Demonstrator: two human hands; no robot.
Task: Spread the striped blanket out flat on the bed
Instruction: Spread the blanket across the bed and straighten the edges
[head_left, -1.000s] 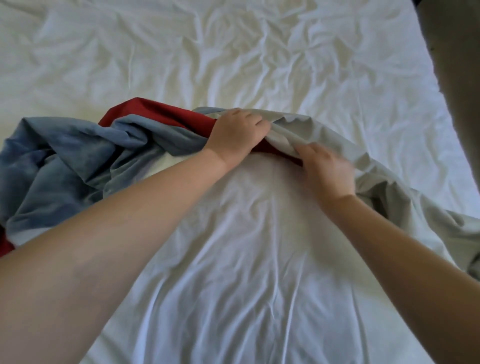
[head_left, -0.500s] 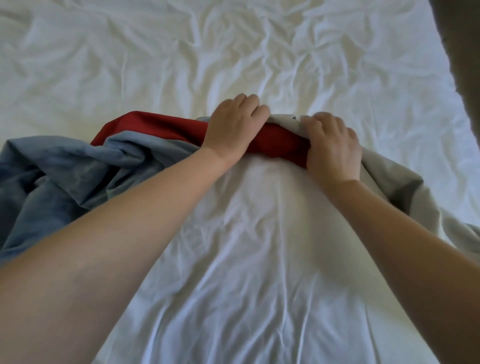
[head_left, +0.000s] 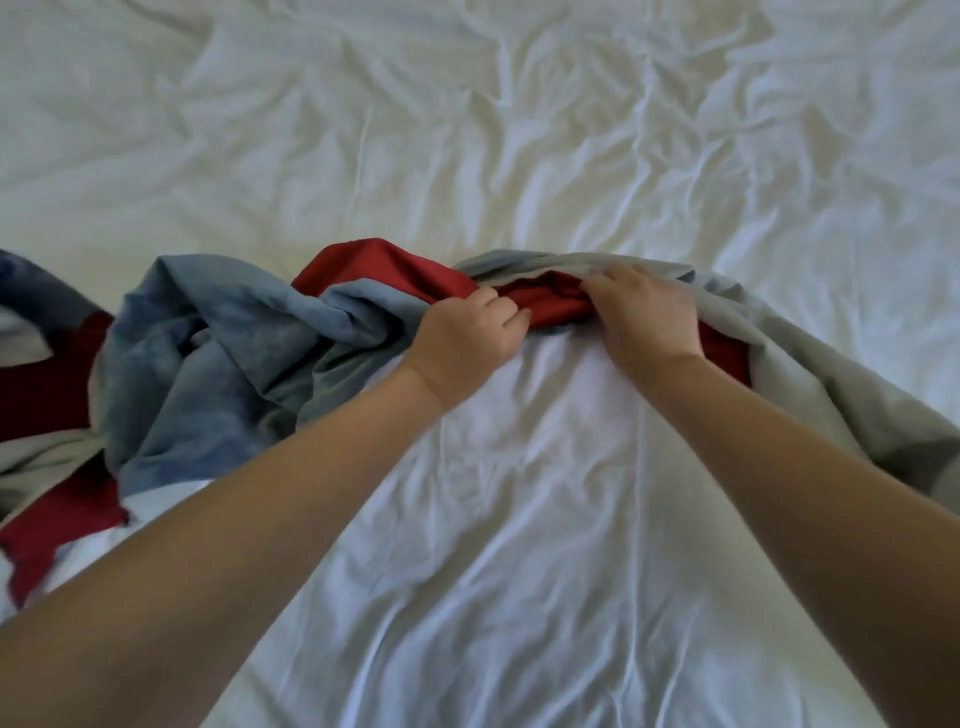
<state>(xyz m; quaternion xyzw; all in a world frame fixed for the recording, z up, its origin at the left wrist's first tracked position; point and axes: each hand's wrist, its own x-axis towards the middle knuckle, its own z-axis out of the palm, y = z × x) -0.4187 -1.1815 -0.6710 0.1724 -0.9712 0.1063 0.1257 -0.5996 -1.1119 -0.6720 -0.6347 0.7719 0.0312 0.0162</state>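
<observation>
Bed (head_left: 467, 130) filled the view, covered in a wrinkled white sheet, creased most at the far side. Striped blanket (head_left: 218, 364) lay bunched across the middle of the bed, not flat. It ran from the left edge to the right edge in a crumpled band. Blue section was heaped in thick folds at left, with dark red and grey strips (head_left: 57, 374) beyond it at the far left edge. Grey section (head_left: 831, 374) draped off toward the lower right. A brighter white area (head_left: 519, 493) lay between the forearms; could not tell if it was a blanket stripe or the sheet. Red fold (head_left: 550, 301) sat at center, between the two hands. Left hand (head_left: 467, 338) had its fingers curled, gripping the blanket where blue met red. Right hand (head_left: 644, 317), just beside it, had its fingers bent down over the grey and red cloth, gripping it. Both hands were near each other, knuckles up.
</observation>
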